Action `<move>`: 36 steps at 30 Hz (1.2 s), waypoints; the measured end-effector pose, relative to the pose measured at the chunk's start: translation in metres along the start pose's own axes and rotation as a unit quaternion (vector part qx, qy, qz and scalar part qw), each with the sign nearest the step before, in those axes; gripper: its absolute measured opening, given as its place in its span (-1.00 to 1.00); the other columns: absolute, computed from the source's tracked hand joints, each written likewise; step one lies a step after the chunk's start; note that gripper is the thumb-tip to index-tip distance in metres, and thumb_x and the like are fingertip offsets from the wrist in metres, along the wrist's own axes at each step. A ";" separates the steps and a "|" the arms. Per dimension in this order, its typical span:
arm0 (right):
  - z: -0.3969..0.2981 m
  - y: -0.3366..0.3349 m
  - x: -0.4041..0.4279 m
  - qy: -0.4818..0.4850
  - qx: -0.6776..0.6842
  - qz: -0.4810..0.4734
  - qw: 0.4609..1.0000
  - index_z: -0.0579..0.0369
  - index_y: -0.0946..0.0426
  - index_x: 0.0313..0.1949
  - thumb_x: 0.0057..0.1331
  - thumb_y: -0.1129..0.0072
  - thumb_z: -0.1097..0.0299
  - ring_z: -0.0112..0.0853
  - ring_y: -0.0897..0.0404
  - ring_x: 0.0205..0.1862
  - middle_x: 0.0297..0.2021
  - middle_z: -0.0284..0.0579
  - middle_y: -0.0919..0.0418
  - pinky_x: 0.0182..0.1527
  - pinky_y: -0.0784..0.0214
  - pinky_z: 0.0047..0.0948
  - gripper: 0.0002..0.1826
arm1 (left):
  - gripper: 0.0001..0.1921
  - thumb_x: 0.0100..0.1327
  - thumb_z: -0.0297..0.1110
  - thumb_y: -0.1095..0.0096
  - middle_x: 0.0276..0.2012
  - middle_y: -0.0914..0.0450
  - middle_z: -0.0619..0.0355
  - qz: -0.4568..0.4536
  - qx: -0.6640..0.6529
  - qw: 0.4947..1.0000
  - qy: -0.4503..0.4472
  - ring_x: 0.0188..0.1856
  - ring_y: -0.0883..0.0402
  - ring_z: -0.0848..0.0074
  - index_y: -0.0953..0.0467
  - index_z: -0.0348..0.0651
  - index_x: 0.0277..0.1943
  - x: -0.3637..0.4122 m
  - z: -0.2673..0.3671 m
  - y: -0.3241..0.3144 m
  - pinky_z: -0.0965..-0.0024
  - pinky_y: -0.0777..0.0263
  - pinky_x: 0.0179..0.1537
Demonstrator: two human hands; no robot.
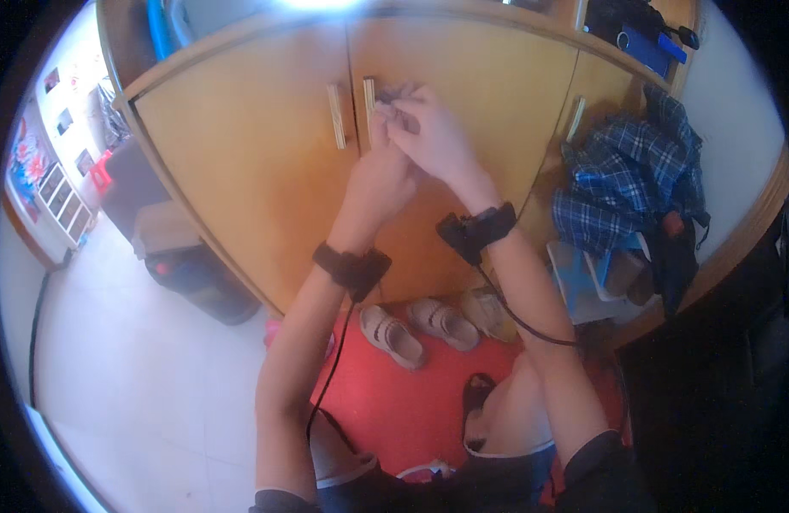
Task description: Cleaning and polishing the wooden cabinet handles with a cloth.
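Note:
Both my hands are raised together in front of a wooden cabinet door (471, 83), close to its right-hand upright handle (369, 106). A small crumpled greyish thing (389, 96), perhaps cloth, shows at my fingertips; blur and the fingers hide most of it. My left hand (381, 186) is curled below it, with the thumb side up. From the right, my right hand (433, 134) pinches the thing with thumb and fingers, against the left hand's fingertips. Dark bands (352, 269) with cables circle both wrists.
A blue plaid cloth (625, 173) hangs at the right over plastic bins (580, 282). Beige clogs (391, 336) stand on a red mat (394, 410) beneath the cabinet. Dark bags (195, 276) lean at its left side, beside the pale tiled floor (131, 378).

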State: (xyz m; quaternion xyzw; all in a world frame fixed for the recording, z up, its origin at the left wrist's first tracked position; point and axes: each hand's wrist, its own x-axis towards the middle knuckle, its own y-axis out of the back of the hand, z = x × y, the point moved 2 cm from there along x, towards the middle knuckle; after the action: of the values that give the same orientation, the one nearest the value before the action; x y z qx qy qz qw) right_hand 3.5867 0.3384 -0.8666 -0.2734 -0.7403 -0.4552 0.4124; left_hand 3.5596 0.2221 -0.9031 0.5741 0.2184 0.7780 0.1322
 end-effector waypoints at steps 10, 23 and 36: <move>-0.005 -0.024 -0.014 -0.098 -0.015 0.024 0.995 0.10 -0.70 -0.28 0.26 -0.18 0.09 0.03 -0.61 -0.18 -0.17 0.06 -0.56 -0.10 -0.48 -0.07 -0.68 | -0.44 0.20 -0.32 -0.13 0.32 -0.25 -0.35 -0.097 0.084 0.989 0.076 -0.23 -0.64 -0.11 -0.30 -0.25 0.27 -0.009 -0.028 -0.006 0.02 -0.56 -0.22; -0.010 -0.025 -0.022 -0.063 -0.077 -0.002 0.995 0.16 -0.66 -0.32 0.27 -0.14 0.09 0.10 -0.63 -0.22 -0.11 0.10 -0.54 -0.10 -0.52 -0.02 -0.65 | -0.44 0.13 -0.35 -0.17 0.28 -0.30 -0.34 -0.086 0.060 0.992 0.068 -0.19 -0.63 -0.13 -0.34 -0.25 0.23 -0.024 -0.032 -0.012 -0.02 -0.56 -0.17; 0.014 -0.041 -0.032 -0.057 -0.060 0.007 0.997 0.15 -0.67 -0.31 0.30 -0.12 0.11 0.05 -0.63 -0.23 -0.17 0.05 -0.56 -0.11 -0.51 -0.01 -0.67 | -0.47 0.15 -0.32 -0.18 0.26 -0.30 -0.36 -0.069 0.098 0.991 0.061 -0.27 -0.64 -0.13 -0.35 -0.25 0.20 -0.032 -0.041 -0.034 -0.01 -0.57 -0.23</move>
State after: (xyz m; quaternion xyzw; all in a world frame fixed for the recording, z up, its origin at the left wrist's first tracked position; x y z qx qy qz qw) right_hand 3.5663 0.3317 -0.9162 -0.3285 -0.7318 -0.4797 0.3555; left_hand 3.5285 0.2295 -0.9562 0.5191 0.3402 0.7756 0.1149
